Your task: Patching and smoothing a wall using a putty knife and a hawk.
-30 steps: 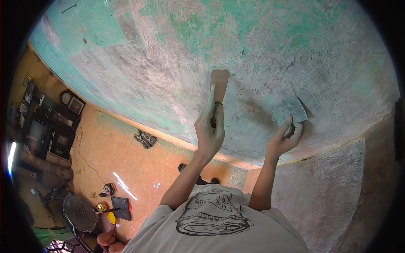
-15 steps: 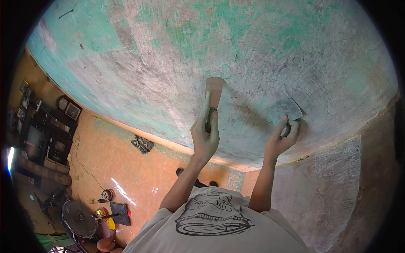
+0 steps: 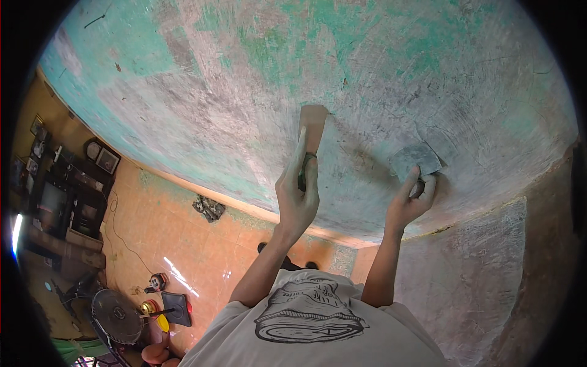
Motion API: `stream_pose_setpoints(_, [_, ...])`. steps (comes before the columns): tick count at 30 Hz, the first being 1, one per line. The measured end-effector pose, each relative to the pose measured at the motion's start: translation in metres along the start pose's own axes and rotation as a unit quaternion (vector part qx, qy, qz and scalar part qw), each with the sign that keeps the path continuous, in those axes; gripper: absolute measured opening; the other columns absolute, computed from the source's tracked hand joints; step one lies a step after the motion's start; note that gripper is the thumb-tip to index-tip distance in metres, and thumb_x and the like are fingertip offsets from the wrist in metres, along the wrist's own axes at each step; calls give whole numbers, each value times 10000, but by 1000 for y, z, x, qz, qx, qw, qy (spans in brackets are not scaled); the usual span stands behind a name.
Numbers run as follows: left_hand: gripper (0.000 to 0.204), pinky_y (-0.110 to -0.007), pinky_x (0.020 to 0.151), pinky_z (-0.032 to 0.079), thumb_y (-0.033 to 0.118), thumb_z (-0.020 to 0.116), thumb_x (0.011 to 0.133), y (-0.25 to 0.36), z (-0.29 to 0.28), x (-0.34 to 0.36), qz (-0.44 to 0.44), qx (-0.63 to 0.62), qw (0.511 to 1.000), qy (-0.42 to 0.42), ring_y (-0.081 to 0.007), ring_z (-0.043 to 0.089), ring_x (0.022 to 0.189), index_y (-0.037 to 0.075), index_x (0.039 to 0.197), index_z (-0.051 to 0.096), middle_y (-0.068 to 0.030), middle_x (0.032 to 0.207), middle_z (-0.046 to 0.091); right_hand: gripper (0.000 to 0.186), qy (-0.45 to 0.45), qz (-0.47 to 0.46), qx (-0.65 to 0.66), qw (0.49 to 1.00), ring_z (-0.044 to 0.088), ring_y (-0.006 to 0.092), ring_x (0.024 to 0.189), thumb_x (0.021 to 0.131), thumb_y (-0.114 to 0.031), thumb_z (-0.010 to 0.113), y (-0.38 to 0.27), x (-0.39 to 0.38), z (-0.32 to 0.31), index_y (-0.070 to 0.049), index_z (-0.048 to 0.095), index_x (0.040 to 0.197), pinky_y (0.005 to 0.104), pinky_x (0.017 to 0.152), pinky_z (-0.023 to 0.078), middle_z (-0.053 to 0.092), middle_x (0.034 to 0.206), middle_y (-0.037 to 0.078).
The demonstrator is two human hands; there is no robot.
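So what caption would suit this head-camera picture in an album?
Left hand presses a scraper to a worn green wall; right hand holds a grey pad against it.

Both forearms rose from the lower edge of the head view, extended upward and nearly straight, the left angled slightly rightward. The left hand [image 3: 298, 194] was closed in a fist-like grip, thumb lying along the near side, fingers wrapped and knuckles facing the camera. The right hand [image 3: 411, 199] sat higher-right, well apart from the left, wrist bent back, fingers curled in a pinch with fingertips uppermost. Both arms were bare below short sleeves.
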State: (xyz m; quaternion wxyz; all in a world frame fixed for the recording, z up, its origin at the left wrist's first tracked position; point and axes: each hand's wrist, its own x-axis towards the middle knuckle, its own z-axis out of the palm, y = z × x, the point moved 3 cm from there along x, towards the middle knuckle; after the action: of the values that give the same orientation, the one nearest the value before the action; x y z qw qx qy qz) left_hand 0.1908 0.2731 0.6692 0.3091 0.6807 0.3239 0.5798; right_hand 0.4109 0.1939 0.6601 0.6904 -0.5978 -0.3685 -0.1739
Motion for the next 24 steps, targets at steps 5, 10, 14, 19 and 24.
stream_pose_setpoints(5, [517,-209,499,328,118,458,1123,-14,6,-13,-65,-64,996,4,-8,341,575,97,1634,382,80,706,380,274,5,7,12,1000,501,213,783,1032,-171,665,1,0,5,3,556,851,377,685,403,536,853,94])
stream_pose_setpoints(10, [513,-208,499,331,125,456,1125,-4,0,3,-24,-28,999,-11,-5,352,573,102,1633,388,79,708,383,256,2,-4,-17,1000,514,219,803,1033,-176,663,6,1,2,5,578,874,385,696,415,551,866,105])
stream_pose_setpoints(14, [505,-207,506,338,130,453,1126,-6,6,-5,-50,-46,998,6,-7,341,575,111,1628,401,89,692,370,255,15,-26,0,1000,510,216,789,1035,-171,659,8,0,5,1,572,868,380,675,403,547,855,98])
stream_pose_setpoints(19, [515,-208,526,345,82,461,1115,8,-1,6,-35,-20,999,-8,-16,355,608,110,1627,405,70,749,415,280,4,-16,-15,1000,506,209,748,1037,-183,663,5,1,3,4,562,854,374,655,395,533,820,90])
stream_pose_setpoints(24, [510,-256,548,352,-15,536,1055,2,5,-8,-40,-8,999,18,-86,389,632,33,1560,486,-37,773,541,293,-1,2,-2,1000,502,206,736,1035,-173,664,7,1,5,3,541,835,373,648,387,528,812,91])
